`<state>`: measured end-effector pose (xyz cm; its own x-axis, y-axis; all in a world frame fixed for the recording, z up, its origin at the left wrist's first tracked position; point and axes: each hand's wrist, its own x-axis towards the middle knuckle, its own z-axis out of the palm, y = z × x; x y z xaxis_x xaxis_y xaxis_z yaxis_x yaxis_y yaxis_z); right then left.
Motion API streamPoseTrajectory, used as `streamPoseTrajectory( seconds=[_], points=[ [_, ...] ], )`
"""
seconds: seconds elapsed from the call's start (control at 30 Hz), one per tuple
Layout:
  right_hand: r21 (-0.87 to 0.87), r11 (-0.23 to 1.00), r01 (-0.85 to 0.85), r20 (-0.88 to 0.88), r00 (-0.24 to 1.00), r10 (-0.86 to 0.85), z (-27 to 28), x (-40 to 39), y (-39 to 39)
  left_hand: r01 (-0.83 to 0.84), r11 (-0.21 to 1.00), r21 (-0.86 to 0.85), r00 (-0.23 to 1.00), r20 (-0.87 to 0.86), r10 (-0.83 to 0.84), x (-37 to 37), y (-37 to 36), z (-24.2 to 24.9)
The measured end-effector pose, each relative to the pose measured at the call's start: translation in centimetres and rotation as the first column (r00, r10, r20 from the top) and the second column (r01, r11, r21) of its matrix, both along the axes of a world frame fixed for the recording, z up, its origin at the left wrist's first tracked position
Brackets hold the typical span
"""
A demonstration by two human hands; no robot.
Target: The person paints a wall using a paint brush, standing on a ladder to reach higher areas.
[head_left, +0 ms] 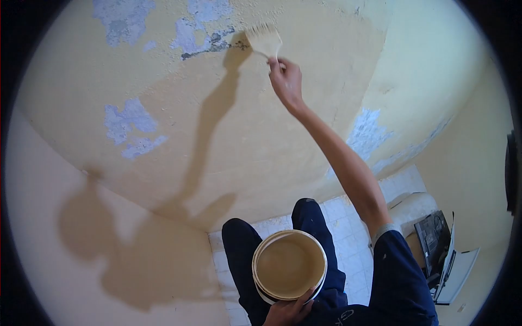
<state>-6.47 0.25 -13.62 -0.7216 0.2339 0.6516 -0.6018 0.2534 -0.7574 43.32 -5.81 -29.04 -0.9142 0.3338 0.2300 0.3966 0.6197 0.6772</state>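
Observation:
My right hand (286, 81) is raised to the wall, its fingers closed around the handle of a wide, pale paint brush (264, 41). The bristle tips lie at the wall (283, 125), just right of a dark, crumbling streak (217, 41). A white bucket (255, 271) rests at my lap between my thighs, with beige liquid (288, 265) inside. At the bucket's near side, my left hand (293, 311) grips it, fingers up by the rim and part of the hand hidden below the frame's edge.
Peeled bluish-white patches (130, 122) mark the wall at left, top and right (370, 133). My arm's shadow (209, 114) falls across it. Light tiles (348, 228) cover the floor. At right stand a dark screen-like panel (433, 239) and a pale board (457, 277), near a rounded whitish object (413, 209).

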Motion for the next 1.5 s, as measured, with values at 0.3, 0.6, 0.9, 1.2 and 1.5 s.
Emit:
streamPoseTrajectory(
  seconds=[0.3,0.6,0.9,1.2,1.5],
  points=[
    [0.127,0.988,-0.083,0.295,0.955,0.042,-6.4,0.9,0.5,-0.005,1.000,-0.024,0.997,0.070,0.007,-0.9,0.3,1.3],
    [-0.031,0.999,-0.034,0.026,0.999,0.034,2.6,-0.9,0.8,0.012,1.000,-0.014,0.999,-0.032,-0.012,-0.4,-0.4,0.8],
    [0.186,0.973,-0.138,0.377,0.924,0.059,-10.2,1.0,2.5,-0.022,1.000,-0.015,0.996,0.081,0.024,-0.2,0.1,-0.3],
    [0.100,0.995,0.004,0.056,0.998,-0.009,2.3,2.2,-1.1,0.024,1.000,0.014,0.998,-0.062,-0.023,-1.3,0.1,0.4],
    [0.258,0.965,-0.044,0.246,0.969,-0.022,-3.4,4.2,-0.9,-0.019,1.000,-0.021,0.995,-0.099,0.017,-0.7,-0.2,-1.0]
  ],
)
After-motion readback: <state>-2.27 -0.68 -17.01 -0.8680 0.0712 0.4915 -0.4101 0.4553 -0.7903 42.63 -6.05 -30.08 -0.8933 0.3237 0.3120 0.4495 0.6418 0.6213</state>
